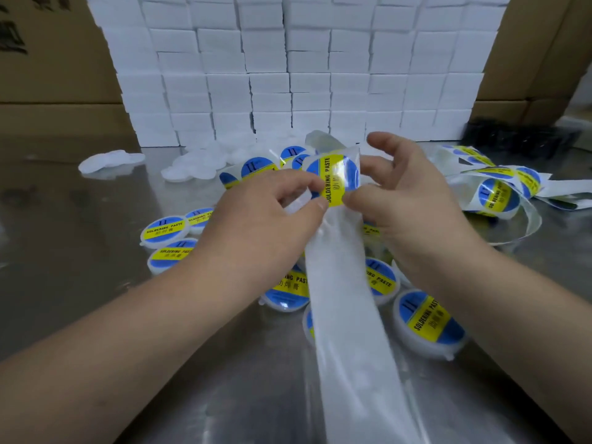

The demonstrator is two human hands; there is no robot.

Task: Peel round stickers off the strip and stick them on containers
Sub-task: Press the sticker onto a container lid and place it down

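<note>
Stacked white boxes (288,65), cardboard cartons (57,75), steel table (80,235)

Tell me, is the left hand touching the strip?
Touching. The head view shows the left hand pinching the strip with thumb and forefinger, right beside the sticker.

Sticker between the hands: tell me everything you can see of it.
The sticker is round, glossy, blue with a yellow band reading SOLDERING PASTE. It sits on the strip, held upright above the table. The left hand pinches the strip at its lower left; the right hand pinches its lower right.
</note>
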